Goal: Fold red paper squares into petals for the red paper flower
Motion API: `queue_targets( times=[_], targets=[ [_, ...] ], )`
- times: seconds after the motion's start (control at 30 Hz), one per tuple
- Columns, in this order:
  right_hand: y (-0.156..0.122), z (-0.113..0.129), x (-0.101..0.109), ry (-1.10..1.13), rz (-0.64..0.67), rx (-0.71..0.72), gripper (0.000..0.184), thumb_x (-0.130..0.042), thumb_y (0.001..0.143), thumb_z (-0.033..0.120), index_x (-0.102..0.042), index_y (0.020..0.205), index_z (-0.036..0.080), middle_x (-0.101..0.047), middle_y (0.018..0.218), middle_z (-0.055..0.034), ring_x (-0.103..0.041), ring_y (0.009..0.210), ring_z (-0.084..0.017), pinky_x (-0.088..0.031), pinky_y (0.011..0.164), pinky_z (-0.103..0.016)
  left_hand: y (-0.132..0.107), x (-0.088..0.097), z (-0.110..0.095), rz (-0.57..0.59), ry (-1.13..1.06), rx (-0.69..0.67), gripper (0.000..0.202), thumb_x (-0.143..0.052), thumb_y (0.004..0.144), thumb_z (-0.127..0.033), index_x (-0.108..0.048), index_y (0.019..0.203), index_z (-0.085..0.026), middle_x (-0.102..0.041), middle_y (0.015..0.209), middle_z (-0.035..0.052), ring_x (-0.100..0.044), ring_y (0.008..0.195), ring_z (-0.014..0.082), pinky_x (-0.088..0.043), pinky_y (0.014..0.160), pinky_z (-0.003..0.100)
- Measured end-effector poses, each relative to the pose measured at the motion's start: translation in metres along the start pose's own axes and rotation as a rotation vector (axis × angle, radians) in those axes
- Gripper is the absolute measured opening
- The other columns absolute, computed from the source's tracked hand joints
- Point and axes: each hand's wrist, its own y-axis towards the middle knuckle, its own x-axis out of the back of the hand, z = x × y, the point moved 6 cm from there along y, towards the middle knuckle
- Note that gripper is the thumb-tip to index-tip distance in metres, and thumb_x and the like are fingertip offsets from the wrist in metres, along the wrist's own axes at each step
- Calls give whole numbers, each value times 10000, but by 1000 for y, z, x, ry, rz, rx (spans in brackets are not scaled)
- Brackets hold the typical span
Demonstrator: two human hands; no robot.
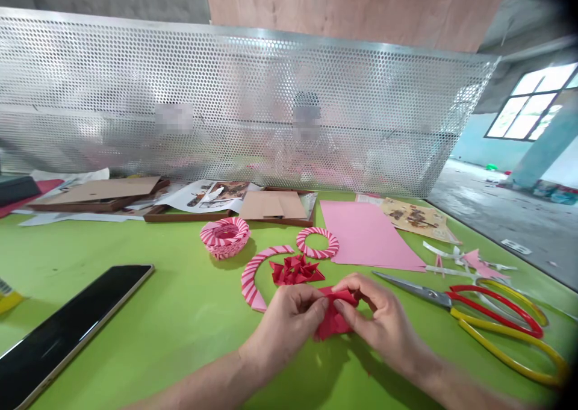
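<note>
Between my two hands is a piece of red paper [335,324], partly hidden by my fingers. My left hand [293,319] pinches its left side between thumb and forefinger. At its right side my right hand [379,313] is closed on the same paper. Just beyond them lies a small heap of folded red paper pieces [298,270]. A curved pink-and-red striped strip [250,277] bends around the left of that heap. Behind it rests a striped paper ring [335,245]. Farther left stands a round stack of striped rings [224,234].
Large scissors [445,298] with red and yellow handles lie partly spread at right, near paper scraps [485,264]. Pink sheets [361,232] lie behind. A phone [76,326] occupies the left. Trays with cardboard [273,205] line the perforated metal screen [253,115] at the green table's back.
</note>
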Motion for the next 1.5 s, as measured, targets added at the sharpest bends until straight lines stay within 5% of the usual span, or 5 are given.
queue_targets(
  times=[0.5, 0.83, 1.07, 1.2, 1.5],
  targets=[
    [-3, 5, 8, -69, 92, 324, 328, -518, 757, 41, -597, 975, 272, -558, 852, -24, -546, 765, -143, -441, 651, -252, 5, 4, 8, 136, -279, 84, 248, -536, 753, -287, -634, 664, -77, -527, 533, 10, -421, 490, 87, -336, 526, 225],
    [-7, 8, 7, -305, 166, 483, 403, -502, 762, 55, -536, 1098, 274, -563, 914, -55, -535, 793, -166, -418, 681, -292, 5, 4, 4, 166, -183, 44, 304, -514, 768, -322, -619, 617, -80, -539, 506, 18, -439, 470, 94, -330, 519, 230],
    [-2, -4, 9, -9, 124, 127, 283, -373, 826, 145, -556, 1033, 206, -563, 985, -63, -528, 898, -183, -416, 767, -301, 2, 10, -5, 1, 30, -24, 304, -474, 780, -318, -535, 559, -119, -458, 498, -19, -401, 484, 95, -310, 488, 219],
    [0, -17, -1, 179, 134, -123, 183, -446, 844, 264, -555, 962, 175, -595, 864, -45, -543, 772, -157, -435, 650, -247, -2, 9, -12, -87, 188, -79, 294, -446, 788, -293, -537, 562, -128, -456, 509, -21, -385, 493, 94, -297, 480, 212],
    [2, -21, -9, 230, 149, -203, 184, -492, 813, 296, -517, 748, 125, -457, 593, 26, -388, 521, -77, -309, 452, -182, -4, 6, -16, -114, 272, -115, 272, -444, 772, -279, -585, 601, -121, -519, 527, 4, -427, 508, 113, -318, 482, 214]
  ],
)
